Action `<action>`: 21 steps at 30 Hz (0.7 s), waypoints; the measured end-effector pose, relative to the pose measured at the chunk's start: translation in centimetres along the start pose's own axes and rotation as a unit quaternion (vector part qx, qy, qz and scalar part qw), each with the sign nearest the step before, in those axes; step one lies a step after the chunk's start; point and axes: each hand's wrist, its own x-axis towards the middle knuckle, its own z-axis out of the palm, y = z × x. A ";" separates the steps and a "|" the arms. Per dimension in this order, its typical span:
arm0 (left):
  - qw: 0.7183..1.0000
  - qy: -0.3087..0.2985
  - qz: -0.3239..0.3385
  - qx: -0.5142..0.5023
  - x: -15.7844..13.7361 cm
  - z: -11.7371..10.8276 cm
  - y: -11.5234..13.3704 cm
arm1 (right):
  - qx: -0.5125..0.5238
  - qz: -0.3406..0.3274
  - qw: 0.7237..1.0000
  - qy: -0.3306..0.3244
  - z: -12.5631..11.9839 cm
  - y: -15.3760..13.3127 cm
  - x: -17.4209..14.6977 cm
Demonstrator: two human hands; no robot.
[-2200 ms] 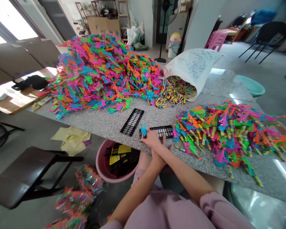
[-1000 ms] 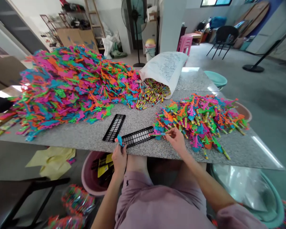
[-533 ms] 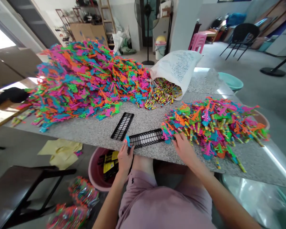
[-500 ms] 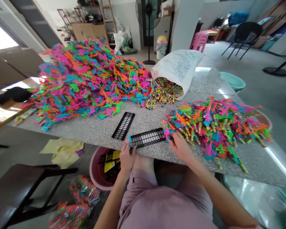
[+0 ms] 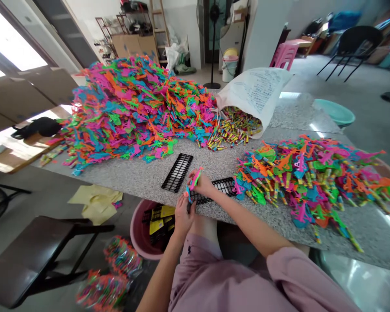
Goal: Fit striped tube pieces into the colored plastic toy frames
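At the table's front edge, my left hand (image 5: 183,213) is closed around a small blue plastic toy piece (image 5: 187,193), by the near left end of a black grid tray (image 5: 225,186). Just above it, my right hand (image 5: 203,185) pinches a pink and green plastic toy (image 5: 195,177) over that tray, its forearm crossing the tray's front. A second black grid tray (image 5: 177,172) lies flat to the left, apart from both hands. Right of the first tray spreads a pile of coloured toys with wrapped tubes (image 5: 305,173); some touch its right end.
A tall heap of coloured plastic toy pieces (image 5: 133,108) covers the table's back left. Beside it a white sack (image 5: 255,97) spills small wrapped tubes (image 5: 235,128). Below the edge stands a pink tub (image 5: 134,234) with black and yellow packs; a stool (image 5: 35,255) is left.
My right hand has moved left from the pile of toys to beside my left hand, carrying a pink and green toy. The view has turned slightly left.
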 end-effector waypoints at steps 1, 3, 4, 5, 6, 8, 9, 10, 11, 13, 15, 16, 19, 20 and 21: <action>1.000 0.000 0.000 0.002 0.0 0.0 0.0 | -0.006 -0.010 1.000 -0.011 0.1 0.1 0.3; 1.000 0.000 0.000 0.004 -0.1 0.1 0.0 | -0.028 -0.023 0.999 -0.023 0.4 0.4 0.6; 1.000 -0.001 -0.001 0.006 -0.1 0.1 0.1 | -0.043 -0.028 0.998 -0.027 0.5 0.4 0.7; 1.000 -0.001 -0.002 0.008 -0.1 0.1 0.1 | -0.059 -0.032 0.997 -0.032 0.6 0.4 0.8; 1.000 -0.002 -0.004 0.011 -0.1 0.1 0.1 | -0.076 -0.038 0.996 -0.039 0.6 0.4 0.9; 1.000 -0.003 -0.007 0.017 -0.1 0.1 0.1 | -0.106 -0.047 0.992 -0.055 0.7 0.1 0.9; 1.000 -0.003 -0.006 0.017 -0.1 0.1 0.1 | -0.119 -0.051 0.990 -0.063 0.7 0.0 1.0; 1.000 -0.006 -0.006 0.016 -0.1 0.2 0.1 | -0.131 -0.054 0.987 -0.071 0.7 -0.2 1.1; 1.000 -0.007 -0.006 0.015 -0.1 0.2 0.1 | -0.140 -0.057 0.986 -0.077 0.7 -0.3 1.3; 1.000 -0.003 -0.007 0.014 0.1 0.4 0.2 | -0.154 -0.063 0.982 -0.086 0.7 -0.5 1.5; 1.000 0.005 -0.007 0.015 0.3 0.5 0.3 | -0.160 -0.070 0.980 -0.091 0.8 -0.8 1.5; 1.000 0.006 -0.005 0.015 0.3 0.5 0.3 | -0.161 -0.073 0.980 -0.091 0.8 -0.9 1.2; 1.000 -0.018 0.003 0.014 0.4 0.0 0.5 | -0.156 -0.085 0.981 -0.073 0.0 -1.0 -1.3; 1.000 -0.028 0.000 0.013 0.4 -0.4 0.6 | -0.153 -0.090 0.983 -0.048 -0.8 -0.8 -2.6; 0.999 -0.031 -0.010 0.012 0.3 -0.9 0.7 | -0.152 -0.089 0.984 -0.009 -1.9 -0.5 -4.1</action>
